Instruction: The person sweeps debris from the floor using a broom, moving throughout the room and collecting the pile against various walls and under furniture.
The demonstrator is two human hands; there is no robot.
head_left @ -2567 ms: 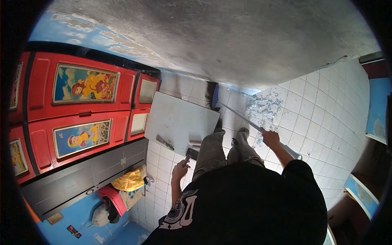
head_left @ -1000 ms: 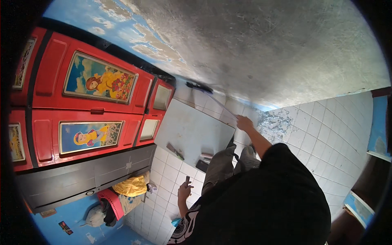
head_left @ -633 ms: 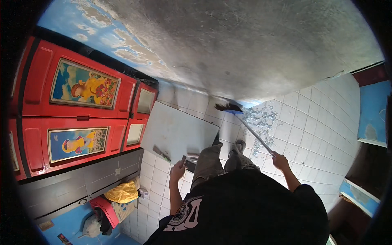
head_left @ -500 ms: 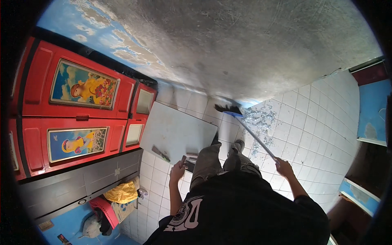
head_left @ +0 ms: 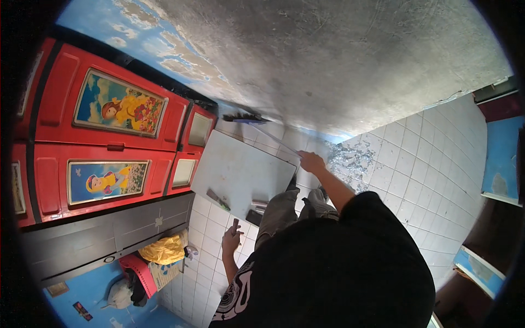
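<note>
My right hand is closed around the handle of a broom. The broom's blue head with dark bristles rests by the foot of the wall, beyond the far edge of a pale grey low table. Its handle slants from there toward me. My left hand grips a short, narrow brown object beside the table's near side; its kind is unclear. Grey flakes lie scattered on the white tiles to the right of my right hand.
A flat tool with a green part and a dark flat object lie on the table. A red cabinet stands to the left. The grey wall with peeling paint runs ahead. Blue shelving is at the right.
My right hand has swung the broom left, its head moving from beside the flakes to the wall behind the table. My left hand has shifted slightly down and left, still gripping the brown object.
</note>
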